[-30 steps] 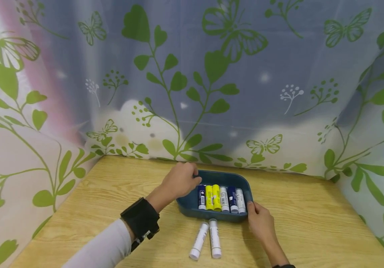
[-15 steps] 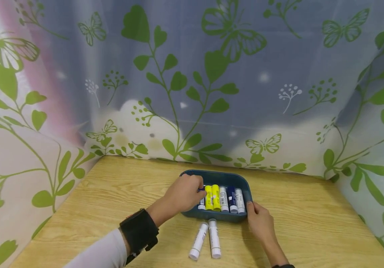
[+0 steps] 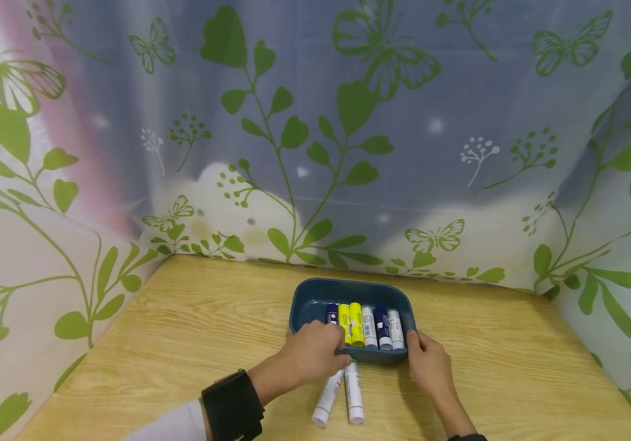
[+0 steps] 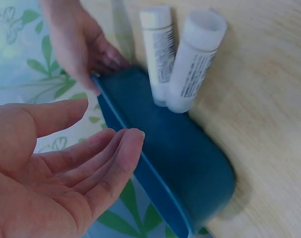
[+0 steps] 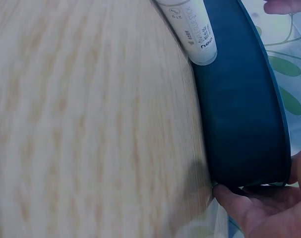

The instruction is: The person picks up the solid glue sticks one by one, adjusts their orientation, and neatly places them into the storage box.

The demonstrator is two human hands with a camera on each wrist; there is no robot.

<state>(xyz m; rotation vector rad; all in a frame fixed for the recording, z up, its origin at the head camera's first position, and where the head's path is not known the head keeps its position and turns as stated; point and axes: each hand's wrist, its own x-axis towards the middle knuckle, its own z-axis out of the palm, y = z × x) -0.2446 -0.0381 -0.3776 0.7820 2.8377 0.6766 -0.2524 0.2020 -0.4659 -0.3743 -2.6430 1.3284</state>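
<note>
A dark blue tray [image 3: 308, 306] holds a row of glue sticks: navy [image 3: 382, 323], yellow [image 3: 356, 324] and white [image 3: 396, 331]. Two white glue sticks lie on the table against its near side, the left one [image 3: 327, 401] slanted, the right one [image 3: 354, 395] straighter. My left hand [image 3: 315, 352] hovers over the tray's near left rim, close to these two; the left wrist view shows its loosely bent fingers [image 4: 125, 153] with nothing between them. It hides part of the row's left end. My right hand [image 3: 431, 367] grips the tray's right end, seen also in the right wrist view.
A wood-grain table [image 3: 210, 318] bears the tray. Behind and on both sides hangs a curtain [image 3: 436, 202] with green leaves and butterflies. A black band [image 3: 232, 404] is around the left wrist.
My left hand has come from the tray's far left rim, across its left end, toward the near side and the loose white glue sticks. My right hand stays at the tray's right end.
</note>
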